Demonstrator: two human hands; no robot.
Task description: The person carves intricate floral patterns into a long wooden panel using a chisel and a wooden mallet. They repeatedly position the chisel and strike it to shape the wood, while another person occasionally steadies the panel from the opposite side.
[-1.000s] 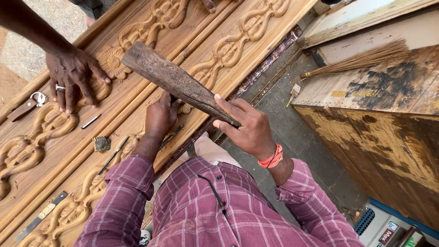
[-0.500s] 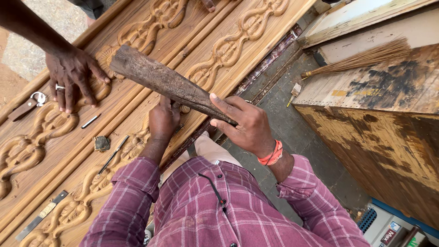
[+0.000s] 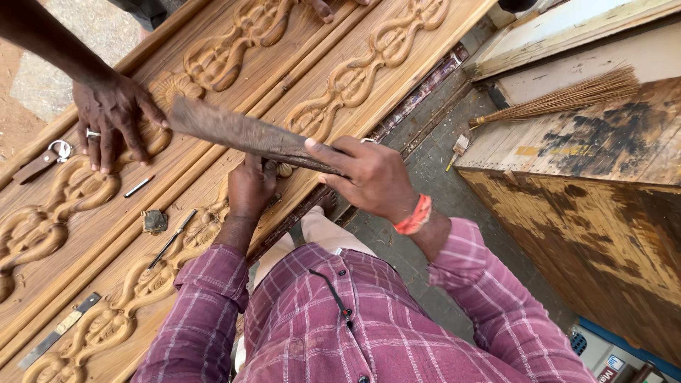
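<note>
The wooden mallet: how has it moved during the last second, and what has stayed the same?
The mallet, gripped in the right hand, has swung down and to the left toward the carved panel; its head now lies close to the other person's hand. Nothing was taken or let go. The left hand stays on the carving, the other person's hand stays flat on the panel, and the small tools lie as before.

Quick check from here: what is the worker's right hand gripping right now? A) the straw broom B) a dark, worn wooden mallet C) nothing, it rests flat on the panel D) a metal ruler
B: the right hand is closed round the narrow end of the dark wooden mallet, held above the carved panel; the broom lies apart on the bench.
</note>
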